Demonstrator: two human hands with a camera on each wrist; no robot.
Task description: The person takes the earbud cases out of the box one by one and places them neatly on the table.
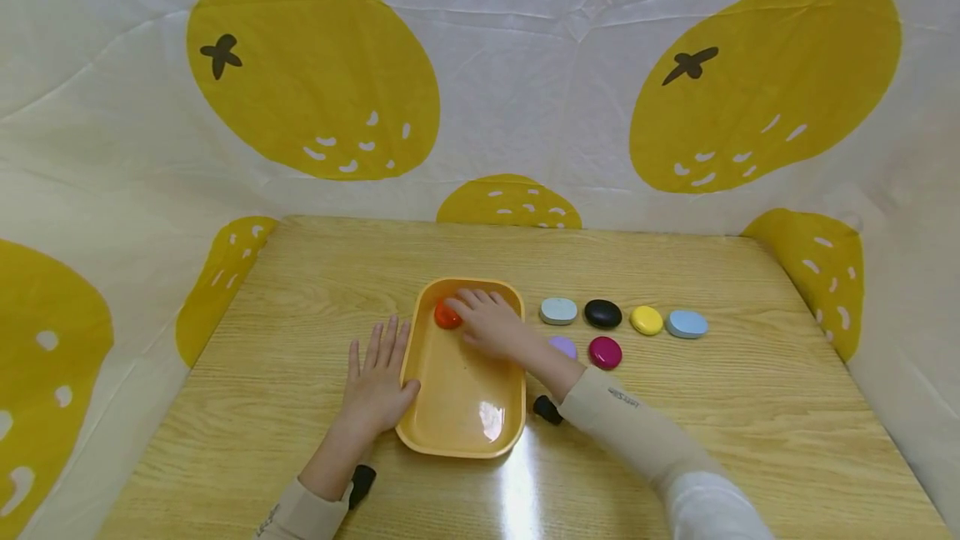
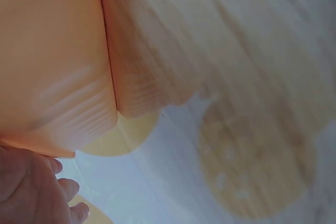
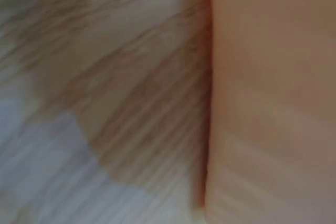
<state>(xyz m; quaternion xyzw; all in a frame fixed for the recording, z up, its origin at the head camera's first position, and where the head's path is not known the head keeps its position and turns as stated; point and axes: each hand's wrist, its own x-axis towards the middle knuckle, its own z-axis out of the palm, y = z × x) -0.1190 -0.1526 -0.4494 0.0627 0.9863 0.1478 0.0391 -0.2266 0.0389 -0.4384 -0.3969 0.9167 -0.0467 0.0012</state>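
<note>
An orange rectangular tray (image 1: 467, 390) stands on the wooden table. Inside its far left corner lies a glossy red rounded piece (image 1: 447, 315). My right hand (image 1: 491, 327) reaches over the tray's right side, its fingers loosely extended and fingertips right at the red piece. Against the tray's left side, my left hand (image 1: 378, 394) lies with fingers spread straight and the thumb at the rim. The left wrist view catches part of that left hand (image 2: 31, 187) beside the tray wall (image 2: 58, 66). Only the tray's outer wall (image 3: 273, 98) and the table fill the right wrist view.
Right of the tray lie smooth rounded pieces: pale grey-blue (image 1: 558, 311), black (image 1: 603, 314), yellow (image 1: 647, 320), light blue (image 1: 687, 324), lilac (image 1: 562, 347), partly behind the right forearm, and magenta (image 1: 605, 352). A white cloth (image 1: 525, 107) with yellow fruit shapes hangs behind the table.
</note>
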